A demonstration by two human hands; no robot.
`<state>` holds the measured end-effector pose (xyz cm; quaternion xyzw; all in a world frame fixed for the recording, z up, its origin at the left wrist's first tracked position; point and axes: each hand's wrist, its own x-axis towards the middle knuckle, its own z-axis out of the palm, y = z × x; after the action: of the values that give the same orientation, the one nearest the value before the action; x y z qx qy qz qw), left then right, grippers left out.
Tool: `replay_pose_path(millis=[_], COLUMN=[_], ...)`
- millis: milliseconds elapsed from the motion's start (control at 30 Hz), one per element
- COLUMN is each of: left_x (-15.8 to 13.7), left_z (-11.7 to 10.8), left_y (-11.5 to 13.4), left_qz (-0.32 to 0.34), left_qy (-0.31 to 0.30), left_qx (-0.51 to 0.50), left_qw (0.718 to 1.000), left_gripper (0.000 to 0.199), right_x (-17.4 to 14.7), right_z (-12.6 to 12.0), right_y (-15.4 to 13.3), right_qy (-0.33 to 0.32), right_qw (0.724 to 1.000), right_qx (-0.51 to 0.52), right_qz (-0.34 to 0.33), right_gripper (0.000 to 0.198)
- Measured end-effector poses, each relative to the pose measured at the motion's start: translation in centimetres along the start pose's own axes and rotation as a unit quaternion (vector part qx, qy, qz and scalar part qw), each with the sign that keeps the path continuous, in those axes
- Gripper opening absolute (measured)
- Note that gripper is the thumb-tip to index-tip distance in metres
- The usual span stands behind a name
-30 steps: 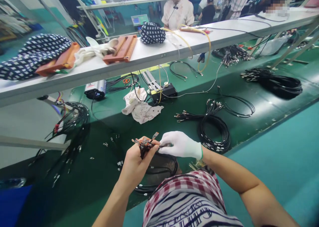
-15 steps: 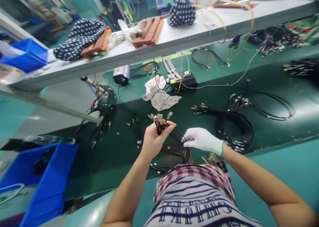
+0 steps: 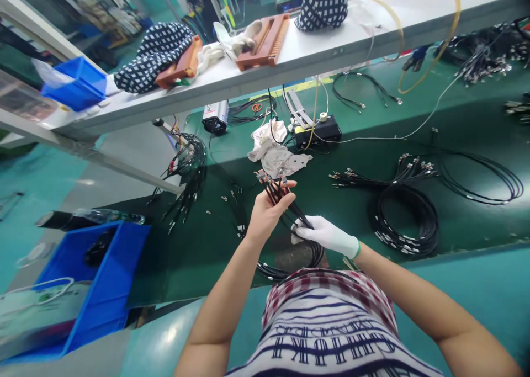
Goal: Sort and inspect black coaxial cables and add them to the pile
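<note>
My bare left hand point(image 3: 267, 214) is closed around a bundle of black cables point(image 3: 317, 251) just below their metal connector ends point(image 3: 265, 177), which stick up past the thumb. Lower on the same bundle, my right hand point(image 3: 327, 233), in a white glove with a green cuff, wraps its fingers round the cables. From there the cables curve down in a loop near my apron. A few more connector ends point(image 3: 240, 231) lie on the green table left of my left hand.
On the right lie a thick coil of black cables point(image 3: 428, 228) and a thinner one point(image 3: 505, 175). White cloths point(image 3: 271, 139) and a black box point(image 3: 327, 131) are ahead. A shelf point(image 3: 314, 62) spans above the table. A blue bin point(image 3: 111, 288) stands left.
My right hand has moved left and closed round the cable bundle. The connector ends in my left hand now tilt more upward. The whole view has shifted slightly.
</note>
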<state>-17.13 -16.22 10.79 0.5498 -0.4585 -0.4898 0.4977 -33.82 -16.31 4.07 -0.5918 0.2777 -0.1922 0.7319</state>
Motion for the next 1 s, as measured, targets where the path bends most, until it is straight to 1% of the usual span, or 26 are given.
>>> replay_pose_path(millis=[100,200,267,333,433,533,667,733,833,933,1000], left_x=[-0.5,-1.4,-1.8,-2.0,-2.1,-2.4,-3.0,-3.0,-2.2,-0.6,0.7], left_z=[-0.4,-0.4,-0.3,-0.2,-0.2,-0.7,-2.2,-3.2,-4.6,-5.9,-6.8], left_y=[-1.5,-2.9,-3.3,-3.5,-3.6,-3.3,-1.3,0.2,2.3,4.1,5.6], left_qz=[0.007,-0.034,-0.064,-0.073,-0.057,-0.041,-0.012,0.011,0.081,0.176,0.261], left_qy=[0.013,0.007,-0.006,-0.011,-0.004,0.005,0.043,0.080,0.175,0.264,0.303], left_qx=[0.034,0.063,0.053,0.040,0.039,0.061,0.106,0.100,0.077,0.060,0.047], left_qw=[0.999,0.997,0.996,0.997,0.998,0.997,0.993,0.992,0.978,0.946,0.915], left_gripper=[0.042,0.039,0.036,0.033,0.028,0.025,0.022,0.021,0.020,0.017,0.016], right_x=[0.0,0.0,0.0,0.1,0.4,0.6,-0.2,-1.2,-2.7,-3.7,-4.0], right_z=[-0.1,-0.2,-0.2,-0.1,-0.2,-0.6,-2.0,-2.8,-3.6,-3.8,-3.8], right_y=[0.2,0.5,0.8,1.1,1.7,2.5,3.3,3.6,3.8,3.9,4.1], right_qy=[0.056,0.114,0.134,0.141,0.160,0.210,0.283,0.306,0.317,0.312,0.317], right_qw=[0.998,0.993,0.991,0.990,0.987,0.975,0.949,0.935,0.919,0.909,0.902], right_qx=[-0.009,-0.014,-0.007,0.005,0.031,0.071,0.141,0.180,0.234,0.275,0.292], right_qz=[-0.007,-0.012,-0.014,-0.013,-0.013,-0.012,-0.012,-0.014,-0.007,0.009,0.017], right_gripper=[0.040,0.038,0.038,0.039,0.041,0.043,0.043,0.042,0.042,0.040,0.038])
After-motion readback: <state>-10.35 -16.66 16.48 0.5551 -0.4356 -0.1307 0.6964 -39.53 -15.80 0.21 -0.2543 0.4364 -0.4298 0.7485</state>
